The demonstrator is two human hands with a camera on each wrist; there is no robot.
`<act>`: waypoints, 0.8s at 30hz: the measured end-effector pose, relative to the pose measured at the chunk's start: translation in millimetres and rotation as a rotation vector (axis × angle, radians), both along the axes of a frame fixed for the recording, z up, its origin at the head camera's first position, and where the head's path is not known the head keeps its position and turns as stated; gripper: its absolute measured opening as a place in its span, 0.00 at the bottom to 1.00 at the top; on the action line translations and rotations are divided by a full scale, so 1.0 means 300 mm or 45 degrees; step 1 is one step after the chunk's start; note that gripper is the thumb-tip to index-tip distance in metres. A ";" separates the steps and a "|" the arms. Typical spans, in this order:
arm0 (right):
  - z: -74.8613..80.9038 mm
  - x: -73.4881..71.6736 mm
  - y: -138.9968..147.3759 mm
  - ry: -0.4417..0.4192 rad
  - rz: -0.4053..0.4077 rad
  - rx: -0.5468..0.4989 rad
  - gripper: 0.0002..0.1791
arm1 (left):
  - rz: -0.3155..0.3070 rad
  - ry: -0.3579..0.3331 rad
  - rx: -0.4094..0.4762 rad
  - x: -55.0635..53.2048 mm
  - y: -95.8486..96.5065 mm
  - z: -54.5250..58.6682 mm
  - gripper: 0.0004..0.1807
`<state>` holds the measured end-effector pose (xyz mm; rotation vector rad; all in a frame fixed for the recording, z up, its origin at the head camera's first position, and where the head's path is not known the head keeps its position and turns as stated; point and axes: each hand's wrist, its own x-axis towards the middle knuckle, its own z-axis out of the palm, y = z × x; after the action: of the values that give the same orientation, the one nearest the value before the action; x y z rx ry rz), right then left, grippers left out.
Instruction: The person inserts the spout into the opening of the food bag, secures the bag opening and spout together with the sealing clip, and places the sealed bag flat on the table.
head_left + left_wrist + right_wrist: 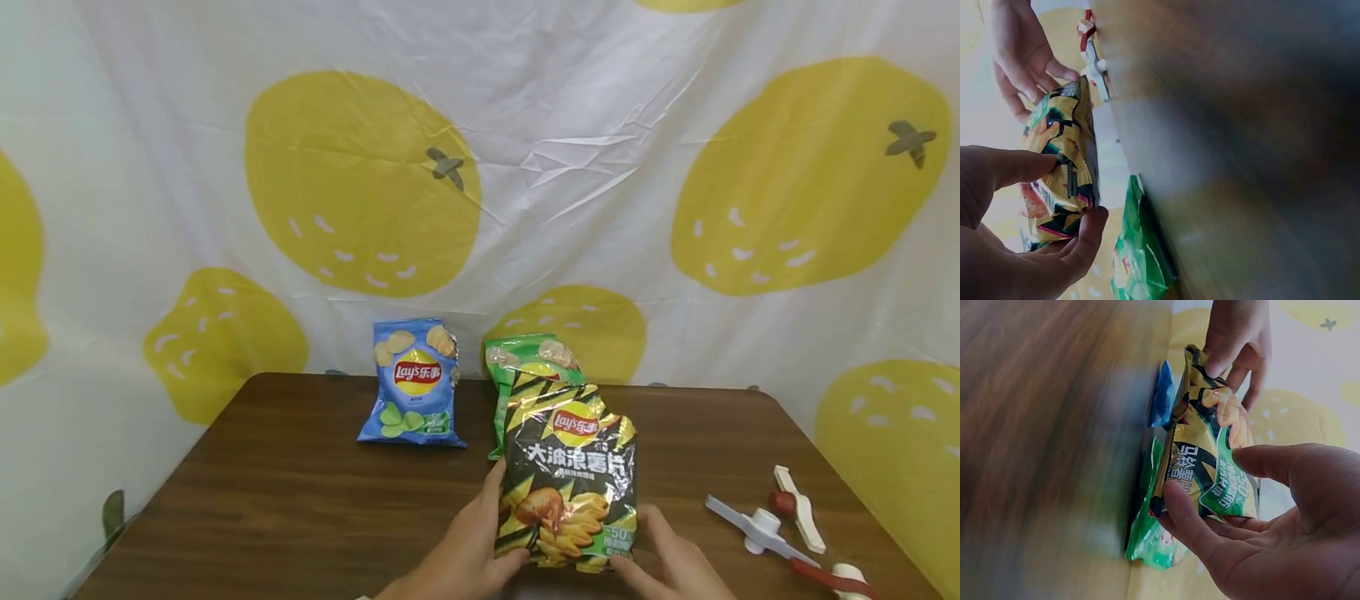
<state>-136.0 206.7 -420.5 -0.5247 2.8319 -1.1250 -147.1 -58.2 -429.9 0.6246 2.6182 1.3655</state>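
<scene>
A black and yellow Lay's potato chip bag (562,479) is held upright, front facing me, between both hands at the table's near side. My left hand (468,542) grips its lower left side, thumb across the front. At the lower right corner, my right hand (671,558) pinches the bag between thumb and fingers, as the right wrist view shows on the bag (1210,450). Behind it stands a green chip bag (517,354), partly hidden. A blue Lay's bag (414,408) stands to the left of the green one.
At the right of the dark wooden table (300,492) lie a white strip with a red round cap (802,508), a grey strip with a white cap (763,529) and a red strip with a white cap (836,577). A lemon-patterned cloth (570,100) hangs behind the table.
</scene>
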 end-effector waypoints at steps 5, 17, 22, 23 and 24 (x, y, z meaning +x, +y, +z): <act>-0.022 -0.007 -0.003 -0.057 0.122 -0.043 0.28 | 0.021 -0.079 -0.010 0.008 -0.017 -0.011 0.51; -0.089 -0.020 0.016 -0.371 0.218 -0.249 0.26 | -0.017 -0.137 -0.060 0.011 -0.036 -0.055 0.50; -0.102 -0.020 0.019 -0.283 0.266 -0.204 0.24 | -0.009 -0.214 -0.051 0.013 -0.055 -0.048 0.47; -0.103 -0.020 0.020 -0.264 0.271 -0.197 0.24 | -0.009 -0.218 -0.054 0.013 -0.059 -0.048 0.46; -0.105 -0.021 0.022 -0.244 0.277 -0.191 0.24 | -0.012 -0.217 -0.052 0.015 -0.064 -0.047 0.46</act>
<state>-142.4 213.4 -452.1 -0.6756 2.4742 -1.2745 -142.6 -77.3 -444.0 0.4914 2.4982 1.2971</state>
